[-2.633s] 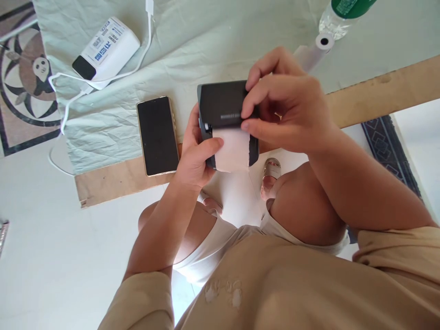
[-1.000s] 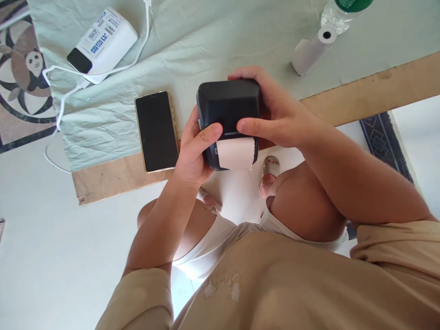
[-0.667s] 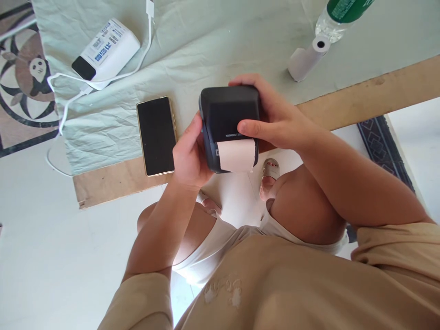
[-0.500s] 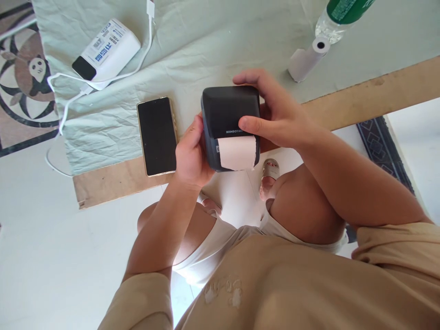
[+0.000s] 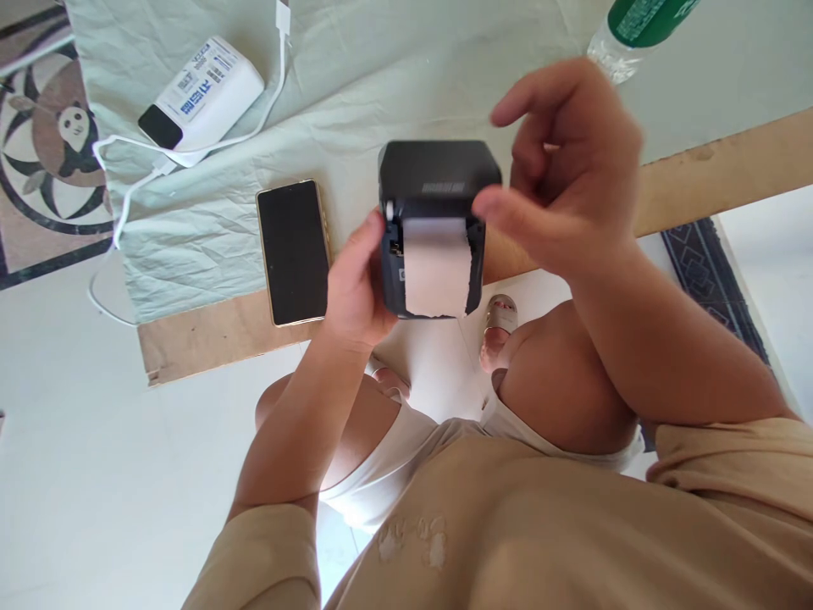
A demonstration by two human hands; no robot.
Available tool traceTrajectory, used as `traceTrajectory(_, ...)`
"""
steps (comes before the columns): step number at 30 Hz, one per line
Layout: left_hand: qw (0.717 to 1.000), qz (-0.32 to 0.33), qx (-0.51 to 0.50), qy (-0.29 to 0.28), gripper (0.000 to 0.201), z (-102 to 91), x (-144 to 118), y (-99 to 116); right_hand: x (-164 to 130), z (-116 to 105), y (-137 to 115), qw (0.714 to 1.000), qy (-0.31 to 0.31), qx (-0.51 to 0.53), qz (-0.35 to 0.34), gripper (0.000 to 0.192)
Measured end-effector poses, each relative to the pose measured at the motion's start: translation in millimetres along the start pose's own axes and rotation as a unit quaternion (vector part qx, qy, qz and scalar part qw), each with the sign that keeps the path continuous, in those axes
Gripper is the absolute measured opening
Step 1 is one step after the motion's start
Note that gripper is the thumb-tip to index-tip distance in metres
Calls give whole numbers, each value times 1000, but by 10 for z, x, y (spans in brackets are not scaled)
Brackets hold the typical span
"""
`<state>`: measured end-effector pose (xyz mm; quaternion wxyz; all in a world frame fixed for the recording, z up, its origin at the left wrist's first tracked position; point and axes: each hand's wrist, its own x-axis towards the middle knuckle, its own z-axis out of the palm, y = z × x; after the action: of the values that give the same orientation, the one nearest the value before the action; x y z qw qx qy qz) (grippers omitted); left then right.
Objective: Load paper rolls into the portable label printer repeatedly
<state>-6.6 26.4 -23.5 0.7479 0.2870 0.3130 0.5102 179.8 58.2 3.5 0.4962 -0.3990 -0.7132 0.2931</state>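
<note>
My left hand is wrapped round the left side of a black label printer, held above the table's front edge. The printer's lid is raised, showing part of the inside. A strip of pale paper with a torn end hangs out over its front. My right hand is beside the printer's right edge, fingers apart and slightly curled, blurred by motion. Its thumb tip is at the lid's right corner; whether it touches I cannot tell. Nothing shows in that hand.
A phone lies left of the printer on the table's pale green cloth. Further left are a white power bank and a white cable. A green-labelled bottle stands at the back right. A wooden board edges the table.
The printer's lid has swung up from shut to open. My right hand has come off the printer's top, moving up and right, and now hides the paper roll. My left hand keeps its hold.
</note>
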Motion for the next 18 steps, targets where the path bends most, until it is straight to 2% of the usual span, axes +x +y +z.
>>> traceTrajectory(3, 999, 8, 27, -21, 17, -4, -16, -10, -2, 24, -80, 992, 120, -37, 3, 22)
traceTrajectory(5, 999, 10, 42, -17, 17, -5, -23, -12, -7, 19, -124, 986, 146, -79, 14, 20)
traceTrajectory(6, 999, 10, 45, -16, 17, -2, -26, -11, -11, 12, -135, 984, 138, -108, 8, 18)
traceTrajectory(7, 999, 8, 47, -16, 18, 3, -28, -8, -17, 3, -139, 983, 110, -146, -2, 15)
traceTrajectory(9, 999, 2, 48, -21, 20, 16, -31, -3, -27, -10, -133, 971, 1, -238, -12, 5)
traceTrajectory(12, 999, -8, 43, -21, 24, 29, -33, 1, -38, -3, -133, 918, -150, -367, 14, 16)
traceTrajectory(14, 999, -12, 42, -19, 25, 28, -33, 2, -41, 11, -153, 888, -193, -415, 45, 26)
traceTrajectory(15, 999, -14, 43, -18, 26, 26, -33, 1, -43, 16, -165, 883, -206, -418, 56, 31)
traceTrajectory(16, 999, -16, 46, -18, 28, 23, -34, 1, -44, 17, -177, 886, -216, -406, 65, 34)
traceTrajectory(18, 999, -19, 50, -11, 33, 17, -36, -1, -42, 1, -196, 913, -221, -334, 78, 35)
